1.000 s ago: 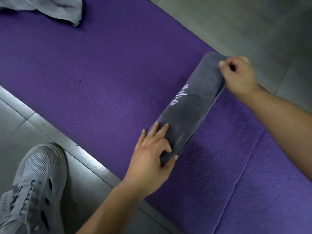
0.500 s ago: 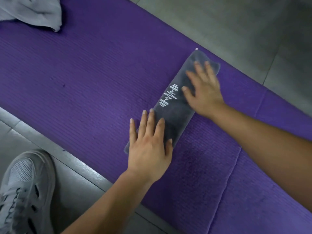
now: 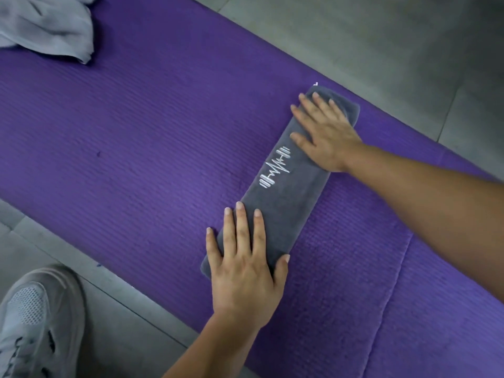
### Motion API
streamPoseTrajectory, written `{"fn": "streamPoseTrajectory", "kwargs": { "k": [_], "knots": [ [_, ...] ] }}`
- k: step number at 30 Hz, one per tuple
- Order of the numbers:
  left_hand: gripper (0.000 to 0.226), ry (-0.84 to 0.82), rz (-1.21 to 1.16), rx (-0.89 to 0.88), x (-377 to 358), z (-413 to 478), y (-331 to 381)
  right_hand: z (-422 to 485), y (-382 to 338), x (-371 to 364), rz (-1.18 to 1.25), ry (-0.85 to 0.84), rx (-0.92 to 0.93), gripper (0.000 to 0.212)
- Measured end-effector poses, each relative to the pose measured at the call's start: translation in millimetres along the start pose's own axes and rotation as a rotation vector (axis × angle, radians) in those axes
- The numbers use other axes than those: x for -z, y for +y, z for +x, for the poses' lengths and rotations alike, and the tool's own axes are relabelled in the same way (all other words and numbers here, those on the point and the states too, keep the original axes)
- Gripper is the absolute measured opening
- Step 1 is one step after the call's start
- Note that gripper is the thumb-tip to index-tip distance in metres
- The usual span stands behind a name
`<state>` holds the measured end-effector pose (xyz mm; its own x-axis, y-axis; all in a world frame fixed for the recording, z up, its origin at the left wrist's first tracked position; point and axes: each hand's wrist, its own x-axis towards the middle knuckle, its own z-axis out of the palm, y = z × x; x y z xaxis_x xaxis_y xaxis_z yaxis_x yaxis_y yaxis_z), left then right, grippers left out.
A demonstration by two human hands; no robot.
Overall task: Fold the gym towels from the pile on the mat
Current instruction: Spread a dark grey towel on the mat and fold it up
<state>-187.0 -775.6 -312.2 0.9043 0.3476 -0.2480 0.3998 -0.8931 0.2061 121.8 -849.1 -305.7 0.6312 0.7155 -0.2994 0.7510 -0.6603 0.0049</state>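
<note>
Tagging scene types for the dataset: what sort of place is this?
Probably a gym or home workout space. A ribbed purple foam exercise mat lies on grey floor tiles, the folded dark grey towel bears a white barbell-and-pulse logo, and a grey mesh trainer shows at lower left.

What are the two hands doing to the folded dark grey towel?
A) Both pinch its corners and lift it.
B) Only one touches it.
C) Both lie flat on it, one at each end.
C: the left hand and the right hand rest with straight fingers on opposite ends of the towel.
</note>
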Motion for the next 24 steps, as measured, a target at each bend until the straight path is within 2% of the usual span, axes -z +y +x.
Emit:
{"fn": "streamPoseTrajectory", "kwargs": {
  "k": [6, 9, 10, 12, 15, 17, 18, 20, 22, 24],
  "knots": [
    [0.082, -0.004, 0.022, 0.010, -3.2, 0.5, 3.2, 11.5, -2.0, 4.0, 0.091, 0.028, -0.117, 0.072],
    [0.083, 0.000, 0.026, 0.013, -2.9, 0.6, 1.6, 2.4, -10.1, 3.3, 0.105, 0.142, -0.220, 0.071],
    [0.083, -0.002, 0.025, 0.007, -2.4, 1.5, 2.0, -3.9, -13.5, 0.6, 0.089, 0.170, -0.213, 0.070],
    [0.084, -0.004, 0.028, 0.005, -2.7, 2.4, 2.5, -15.1, -14.7, -6.7, 0.082, 0.112, -0.154, 0.069],
    [0.089, -0.083, 0.070, -0.028, 9.4, 4.8, 1.2, -15.5, -2.5, -2.2, 0.231, 0.044, -0.127, 0.065],
    [0.093, -0.167, 0.163, -0.103, 30.1, 11.8, -2.4, -12.4, -1.1, 10.2, 0.430, 0.162, -0.157, 0.050],
    [0.090, -0.199, 0.194, -0.149, 44.7, 19.4, -4.6, -15.6, -3.5, 16.4, 0.516, 0.264, -0.197, 0.043],
    [0.068, -0.229, 0.186, -0.216, 73.7, 45.3, -12.1, -33.8, -15.6, 22.7, 0.567, 0.419, -0.269, 0.033],
    [0.044, -0.297, 0.066, -0.265, 96.1, 76.5, -28.7, -62.2, -34.4, 17.2, 0.527, 0.456, -0.281, 0.028],
    [0.033, -0.421, -0.049, -0.312, 111.0, 101.5, -43.2, -88.5, -49.0, 4.8, 0.533, 0.428, -0.288, 0.023]
  ]
}}
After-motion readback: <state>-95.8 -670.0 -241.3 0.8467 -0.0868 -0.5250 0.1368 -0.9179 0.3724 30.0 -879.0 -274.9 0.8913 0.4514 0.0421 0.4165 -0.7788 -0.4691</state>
